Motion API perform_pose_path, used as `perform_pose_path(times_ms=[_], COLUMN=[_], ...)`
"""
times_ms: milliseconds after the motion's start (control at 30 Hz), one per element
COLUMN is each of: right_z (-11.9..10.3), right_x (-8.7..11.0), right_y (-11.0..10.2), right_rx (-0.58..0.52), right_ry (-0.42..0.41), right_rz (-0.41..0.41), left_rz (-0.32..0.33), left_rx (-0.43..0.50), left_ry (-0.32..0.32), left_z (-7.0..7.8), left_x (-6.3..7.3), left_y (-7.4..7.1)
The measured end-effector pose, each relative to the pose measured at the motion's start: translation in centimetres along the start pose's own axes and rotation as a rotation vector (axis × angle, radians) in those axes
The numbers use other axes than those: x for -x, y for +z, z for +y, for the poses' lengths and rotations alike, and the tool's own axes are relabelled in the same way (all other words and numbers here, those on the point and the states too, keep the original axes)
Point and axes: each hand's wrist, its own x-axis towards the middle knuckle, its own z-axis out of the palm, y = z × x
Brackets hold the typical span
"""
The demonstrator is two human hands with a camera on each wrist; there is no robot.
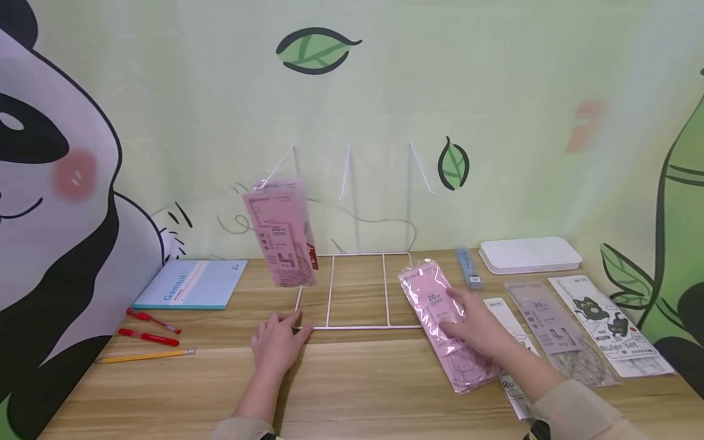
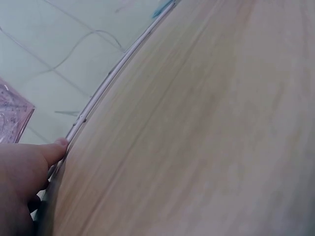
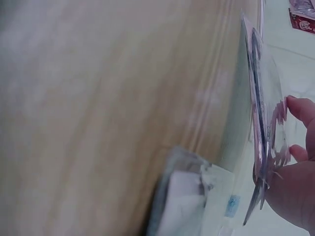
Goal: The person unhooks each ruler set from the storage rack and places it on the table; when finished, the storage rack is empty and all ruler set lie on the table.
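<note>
Backdrop [image 1: 385, 91]: printed with leaves and a panda, behind the rack. Worktop [image 1: 357, 391]: wood-grained, bearing the rack. White wire rack [image 1: 357, 327]: base flat, three sloping prongs above. Blue notebook [image 1: 192, 284]: left of the rack, probably set aside to leave room. White case [image 1: 530, 255]: right of the rack, toward the back. Pink packets, hanging [image 1: 280, 238]: on the rack's leftmost prong, the top end at the wire so the faces show forward. Pink packet, held [image 1: 437, 305]: by the rack's right front corner, tilted, the right hand [image 1: 475, 321] gripping it low, which leaves the upper end free. Flat packets [image 1: 605, 324]: three, right of the rack, side by side, seemingly spread for easy picking; one lies partly under the right arm. Left hand [image 1: 277, 342]: at the rack's front left corner, its grip pinching the wire, presumably to steady the frame. Pencil [image 1: 145, 356] and two red pen-like implements [image 1: 148, 337]: left of the rack. Small blue pack [image 1: 469, 267]: just right of the rack; contents unreadable.
</note>
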Motion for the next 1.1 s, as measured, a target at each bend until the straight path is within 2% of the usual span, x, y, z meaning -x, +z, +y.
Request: perform_pose_path(times_ms=[233,467,567,767,1100], right_z=[0.1,-0.1,-0.1,-0.2,-0.3], right_x=[0.4,1.0,1.2,1.7,2.5], right_y=[0.1,0.2,0.3,0.6,0.2], right_rx=[0.065,0.136,0.178,0.278,0.328], right_ry=[-0.015,0.104,0.13,0.12,0.122], right_rz=[-0.01,-0.08,-0.102,-0.137,-0.193], left_rz=[0.003,-0.001,-0.005,-0.01,-0.015], left_rx=[-0.013,0.001,0.009,0.016,0.012], left_ry=[-0.004,-0.012,-0.025,-0.043,-0.046], left_z=[0.0,0.0,0.0,-0.3,-0.1], left_x=[0.0,0.3,0.3,0.2,0.1], left_y=[-0.1,-0.4,-0.5,-0.5,-0.6])
